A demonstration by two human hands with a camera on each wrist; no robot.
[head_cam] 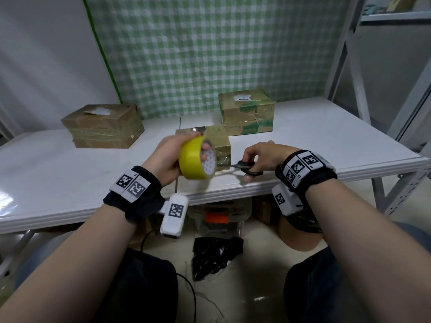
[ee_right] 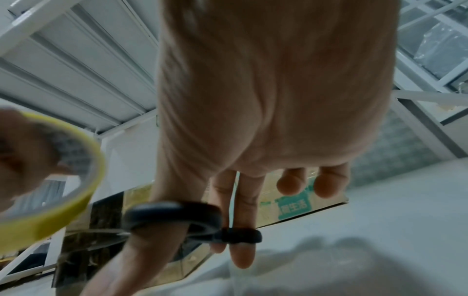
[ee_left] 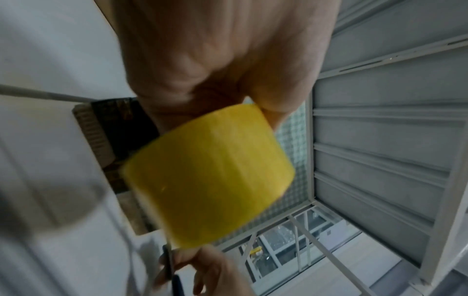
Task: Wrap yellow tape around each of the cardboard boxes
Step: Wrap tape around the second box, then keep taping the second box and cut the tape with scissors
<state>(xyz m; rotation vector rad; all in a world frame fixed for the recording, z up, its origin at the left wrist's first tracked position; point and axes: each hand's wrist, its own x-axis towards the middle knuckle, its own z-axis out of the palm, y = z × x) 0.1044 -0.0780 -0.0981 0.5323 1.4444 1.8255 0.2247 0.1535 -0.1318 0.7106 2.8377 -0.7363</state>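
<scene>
Scissors [head_cam: 247, 167] in the right hand [head_cam: 261, 157], fingers through the loops, point left at the small box [head_cam: 219, 145]; the left hand [head_cam: 168, 157] grips the tape roll [head_cam: 193, 159] just left of it.

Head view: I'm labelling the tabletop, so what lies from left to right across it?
Left cardboard box → left hand → yellow tape roll → scissors → right hand.
</scene>
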